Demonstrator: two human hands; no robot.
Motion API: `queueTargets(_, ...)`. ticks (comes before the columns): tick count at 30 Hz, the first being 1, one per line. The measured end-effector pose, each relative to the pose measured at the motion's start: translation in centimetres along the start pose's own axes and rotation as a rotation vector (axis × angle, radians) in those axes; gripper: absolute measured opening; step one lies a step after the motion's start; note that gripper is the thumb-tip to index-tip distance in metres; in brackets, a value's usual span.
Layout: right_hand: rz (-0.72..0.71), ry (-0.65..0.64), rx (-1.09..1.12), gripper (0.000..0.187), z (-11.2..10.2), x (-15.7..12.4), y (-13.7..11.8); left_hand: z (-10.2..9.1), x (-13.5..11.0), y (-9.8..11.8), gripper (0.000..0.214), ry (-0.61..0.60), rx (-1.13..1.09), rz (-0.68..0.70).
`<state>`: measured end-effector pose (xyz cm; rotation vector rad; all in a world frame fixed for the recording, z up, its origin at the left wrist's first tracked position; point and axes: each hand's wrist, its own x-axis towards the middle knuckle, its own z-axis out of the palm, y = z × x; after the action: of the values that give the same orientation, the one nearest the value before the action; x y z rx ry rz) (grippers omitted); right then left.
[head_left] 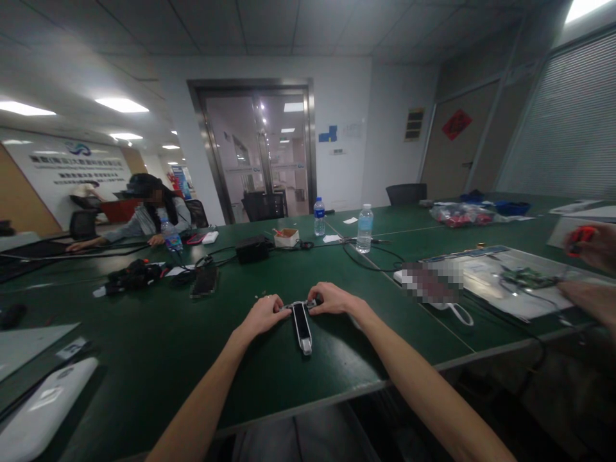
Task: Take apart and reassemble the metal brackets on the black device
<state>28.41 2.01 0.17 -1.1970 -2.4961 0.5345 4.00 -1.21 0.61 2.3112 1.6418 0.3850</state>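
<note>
Bare forearms (206,391) reach up from the bottom edge toward a slim white device with a black face (301,324), which lies lengthwise on the green counter (260,391), near its front edge. At the device's far end, the left hand (262,314) has thumb and fingers pinched together on a small grey piece (285,307); opposite, the right hand (333,298) has its fingers closed around a small dark piece (317,299). Whether these pieces are joined to the device, I cannot tell.

Beyond the hands stand a black box (253,249), a small open carton (287,239) and two water bottles, one with a blue cap (319,217), the other with a pale cap (364,229). To the right, a green circuit board (527,277) lies on a light panel (481,276), near another person's hand (601,247) holding a red tool (581,240). A rounded white case (52,407) lies at the lower left. Farther back, a person in a dark cap (161,208) sits at the counter, left of a glass double door (262,154).
</note>
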Motion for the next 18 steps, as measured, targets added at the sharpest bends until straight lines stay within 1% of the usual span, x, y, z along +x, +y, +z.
queueTargets(4,0.005,-0.004,0.001,0.038,-0.2,0.0,0.2,-0.1,0.1,-0.3,0.043,-0.005,-0.030,0.014)
queueTargets(6,0.028,0.024,-0.003,0.039,-0.6,-0.1,0.5,-0.4,0.3,-0.9,0.043,0.016,-0.057,0.007)
queueTargets(8,0.061,0.085,-0.034,0.036,-1.1,-0.3,1.1,-0.7,0.6,-1.9,0.040,0.081,-0.050,-0.016)
queueTargets(10,0.116,0.138,-0.087,0.029,-1.5,-0.5,1.7,-0.9,0.9,-3.3,0.036,0.182,0.007,-0.046)
queueTargets(12,0.188,0.152,-0.148,0.027,-1.6,-0.6,2.4,-0.8,1.2,-5.0,0.036,0.267,0.077,-0.080)
queueTargets(13,0.220,0.143,-0.176,0.028,-1.6,-0.7,2.7,-0.7,1.3,-5.8,0.037,0.287,0.109,-0.096)
queueTargets(14,0.248,0.128,-0.202,0.030,-1.5,-0.7,3.0,-0.5,1.4,-6.5,0.039,0.294,0.143,-0.115)
queueTargets(16,0.294,0.087,-0.235,0.034,-1.2,-0.8,3.4,0.0,1.6,-7.7,0.042,0.269,0.202,-0.148)
queueTargets(18,0.320,0.056,-0.244,0.036,-0.9,-0.7,3.6,0.3,1.8,-8.4,0.043,0.244,0.235,-0.164)
